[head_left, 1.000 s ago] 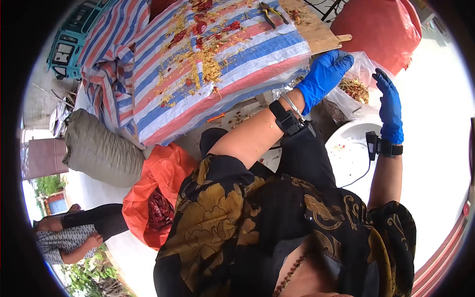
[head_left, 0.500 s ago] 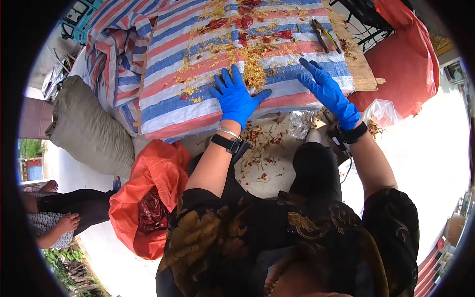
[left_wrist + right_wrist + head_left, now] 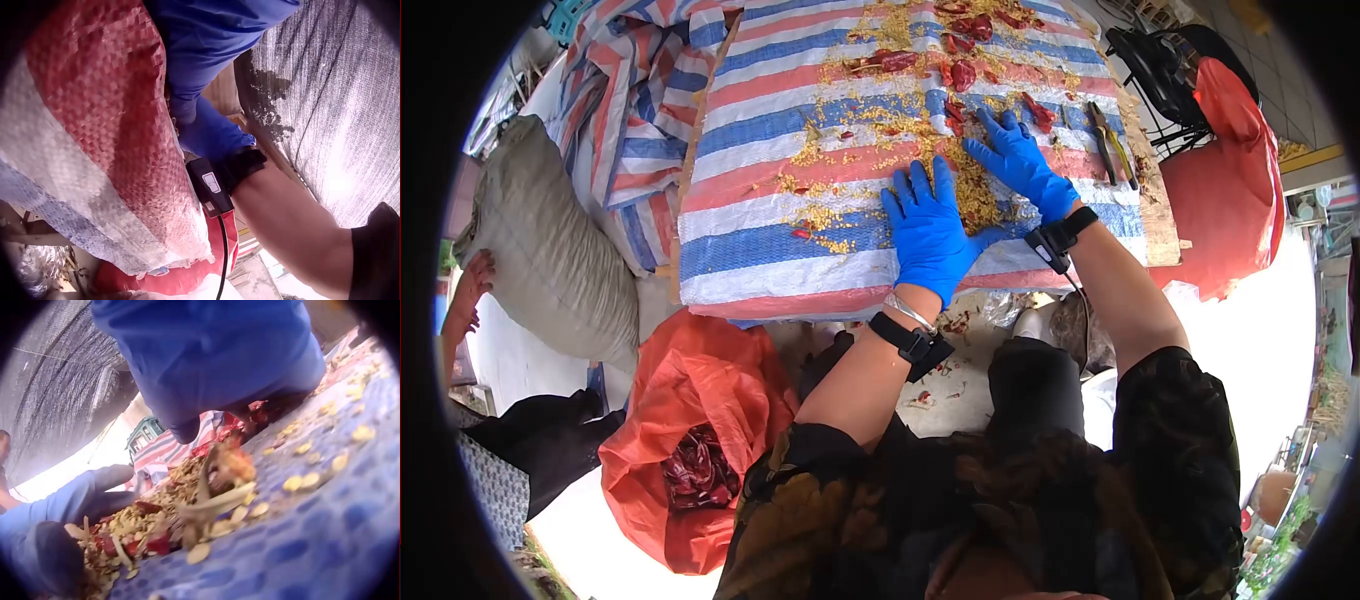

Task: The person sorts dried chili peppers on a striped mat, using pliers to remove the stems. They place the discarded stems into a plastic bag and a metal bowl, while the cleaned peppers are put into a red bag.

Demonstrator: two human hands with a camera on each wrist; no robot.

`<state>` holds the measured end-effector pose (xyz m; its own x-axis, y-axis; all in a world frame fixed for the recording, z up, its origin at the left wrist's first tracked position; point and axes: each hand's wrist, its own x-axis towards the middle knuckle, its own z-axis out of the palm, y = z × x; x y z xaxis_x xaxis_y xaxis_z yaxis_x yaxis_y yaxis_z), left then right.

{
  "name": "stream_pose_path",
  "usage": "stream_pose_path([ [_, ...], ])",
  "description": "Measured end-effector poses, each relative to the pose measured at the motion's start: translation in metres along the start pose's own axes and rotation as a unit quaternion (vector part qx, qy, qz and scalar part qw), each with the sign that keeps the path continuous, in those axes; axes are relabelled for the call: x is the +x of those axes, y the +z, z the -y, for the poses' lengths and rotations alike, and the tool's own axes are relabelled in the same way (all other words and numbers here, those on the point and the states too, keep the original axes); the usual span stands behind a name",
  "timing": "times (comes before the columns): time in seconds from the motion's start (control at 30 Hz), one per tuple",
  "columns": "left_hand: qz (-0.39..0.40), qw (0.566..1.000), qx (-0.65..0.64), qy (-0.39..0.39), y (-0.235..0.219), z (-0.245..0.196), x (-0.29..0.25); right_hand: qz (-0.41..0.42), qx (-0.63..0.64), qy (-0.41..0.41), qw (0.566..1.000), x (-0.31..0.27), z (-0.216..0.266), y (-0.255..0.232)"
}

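Beside the seed heap (image 3: 972, 192), in the head view, I see the left hand (image 3: 928, 235) with fingers spread over the striped sheet (image 3: 770, 245). On the heap's other side, the right hand (image 3: 1020, 165) reaches with fingers extended. Both grips look open, holding nothing. Compared with a moment ago, both hands have moved farther in from the near edge, which I judge brings the loose seeds within their reach. Red chilli pieces (image 3: 895, 62) lie beyond the heap, pliers (image 3: 1112, 145) to its right; an open red bag (image 3: 700, 360) sits nearer the wearer, leftward.

From the left wrist, the heap is hidden and I cannot tell the left grip.

From the right wrist, seeds and stalks (image 3: 215, 505) lie between the gloves, left fingers beside the heap.
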<state>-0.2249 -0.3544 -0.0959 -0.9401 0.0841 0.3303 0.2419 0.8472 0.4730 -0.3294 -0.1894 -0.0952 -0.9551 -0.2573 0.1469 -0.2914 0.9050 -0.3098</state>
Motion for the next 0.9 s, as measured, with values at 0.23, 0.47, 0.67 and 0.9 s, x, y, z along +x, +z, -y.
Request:
stream_pose_path([
  [0.23,-0.013,0.999,-0.032,-0.017,0.008,0.006,0.009,0.036,0.145,-0.106,0.983,0.02,0.032,-0.014],
  [0.47,-0.02,0.998,-0.047,-0.032,0.009,0.009,0.017,0.054,0.202,-0.165,0.964,0.032,0.019,0.013],
  [0.67,-0.028,0.996,-0.079,-0.021,0.004,0.011,0.018,0.125,0.408,-0.095,0.899,-0.018,0.047,-0.028],
  [0.9,-0.126,0.978,-0.158,-0.053,0.003,0.045,0.039,-0.096,0.318,0.016,0.943,-0.063,0.03,0.004],
])
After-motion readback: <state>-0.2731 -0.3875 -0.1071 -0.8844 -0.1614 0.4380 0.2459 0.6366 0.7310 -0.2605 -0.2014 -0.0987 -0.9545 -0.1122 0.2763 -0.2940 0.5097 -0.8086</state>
